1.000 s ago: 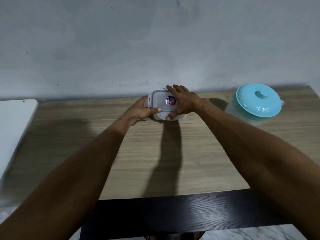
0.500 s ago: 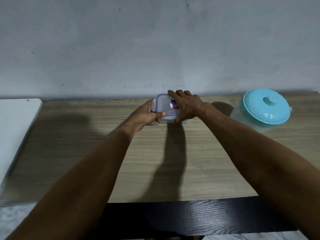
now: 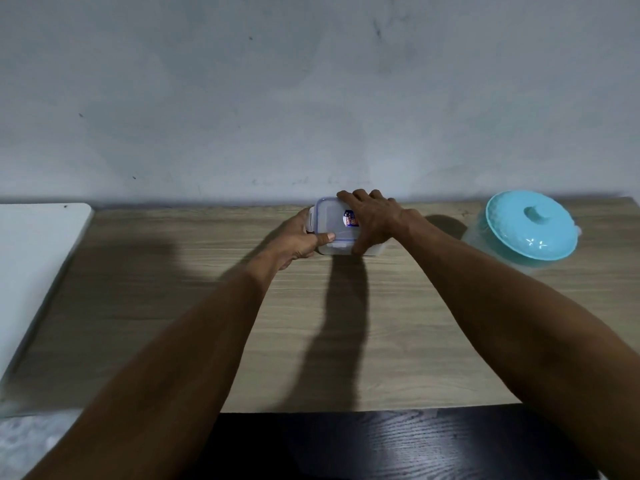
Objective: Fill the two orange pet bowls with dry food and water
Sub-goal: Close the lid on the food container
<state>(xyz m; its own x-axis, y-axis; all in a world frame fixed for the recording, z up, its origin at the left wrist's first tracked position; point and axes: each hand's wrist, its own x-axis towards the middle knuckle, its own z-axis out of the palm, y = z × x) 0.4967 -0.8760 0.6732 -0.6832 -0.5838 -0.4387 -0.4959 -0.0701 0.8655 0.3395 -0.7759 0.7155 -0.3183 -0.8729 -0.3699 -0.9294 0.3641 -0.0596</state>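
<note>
Item: food box, far edge of the surface, mid-way, long axis running left-right. Your left grip curls round its left end, thumb on the lid; your right grip clasps it from above. Lid seemingly latched. Bowls: not in view.

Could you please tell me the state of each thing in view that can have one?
Clear container: lid on, standing on the wooden table.
Left hand: grips the container's left end, thumb on the lid.
Right hand: spans the lid, thumb at its near edge.
Jug: upright, teal lid on; fill unclear.
</note>
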